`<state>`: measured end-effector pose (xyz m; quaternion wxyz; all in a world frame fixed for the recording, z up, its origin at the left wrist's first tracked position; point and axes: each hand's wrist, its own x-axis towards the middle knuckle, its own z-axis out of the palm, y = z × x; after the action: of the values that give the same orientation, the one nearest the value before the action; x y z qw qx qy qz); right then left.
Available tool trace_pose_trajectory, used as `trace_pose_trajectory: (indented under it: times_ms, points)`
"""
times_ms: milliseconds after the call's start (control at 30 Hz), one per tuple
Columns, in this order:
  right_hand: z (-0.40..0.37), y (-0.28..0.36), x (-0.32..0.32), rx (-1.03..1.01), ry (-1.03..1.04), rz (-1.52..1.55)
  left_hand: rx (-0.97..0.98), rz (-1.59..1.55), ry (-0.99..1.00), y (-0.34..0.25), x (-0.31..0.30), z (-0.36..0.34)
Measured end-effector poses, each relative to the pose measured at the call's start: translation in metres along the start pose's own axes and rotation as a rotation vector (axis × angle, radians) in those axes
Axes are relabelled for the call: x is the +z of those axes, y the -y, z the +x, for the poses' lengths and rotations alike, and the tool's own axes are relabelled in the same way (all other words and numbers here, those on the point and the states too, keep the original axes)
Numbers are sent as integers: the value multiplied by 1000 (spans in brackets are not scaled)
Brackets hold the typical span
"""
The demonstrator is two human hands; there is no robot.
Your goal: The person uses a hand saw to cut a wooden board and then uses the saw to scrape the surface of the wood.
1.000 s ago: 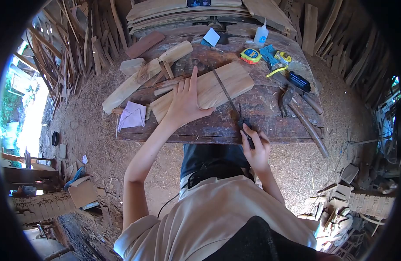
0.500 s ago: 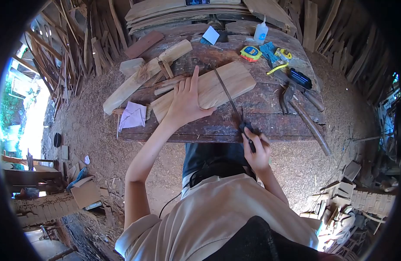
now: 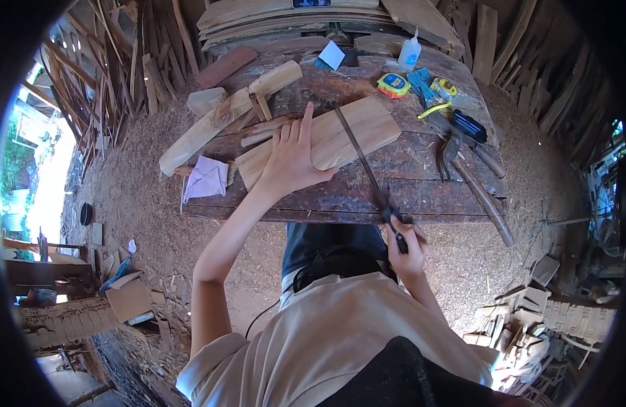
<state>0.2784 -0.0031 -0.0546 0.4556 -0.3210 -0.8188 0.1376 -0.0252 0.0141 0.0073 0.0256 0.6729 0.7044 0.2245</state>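
Observation:
A pale, thick wooden board (image 3: 370, 129) lies at a slant on the worn workbench (image 3: 326, 203). My left hand (image 3: 292, 163) is pressed flat on the board, fingers and thumb spread. My right hand (image 3: 409, 252), at the bench's front edge, is closed around the black handle of a handsaw (image 3: 360, 154). Its narrow dark blade looks edge-on from above and crosses the board to the right of my left hand. How deep the blade sits in the wood I cannot make out.
Left of the board lie a long wood piece (image 3: 224, 119) and a folded cloth (image 3: 206, 179). Toward the right are a tape measure (image 3: 393, 84), a glue bottle (image 3: 409, 51), a black case (image 3: 469, 125) and a hammer (image 3: 479, 188). Stacked planks (image 3: 292, 20) stand behind.
My right hand has drawn the saw back toward my body and slightly right. My left hand and the board stay in place.

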Motion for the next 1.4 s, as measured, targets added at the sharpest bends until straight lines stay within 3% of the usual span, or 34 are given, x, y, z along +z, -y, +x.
trace_pose_trajectory:
  times_ms: [100,200,367,533,800,1100,1400]
  points:
    - [30,4,15,-46,-74,101,7,4,-18,1,1,-1]
    - [41,5,10,-60,52,-22,-3,-4,-23,0,0,-2]
    - [12,4,-17,-96,38,17,-25,-17,-10,0,-1,-1]
    - [-10,2,-19,-29,-4,1,15,24,-21,-1,0,-1]
    - [40,7,8,8,28,24,32,4,-46,2,3,-1]
    - [-9,11,-33,17,26,-2,6,8,-8,0,1,-1]
    - [48,11,5,20,75,3,8,7,-32,0,0,-2]
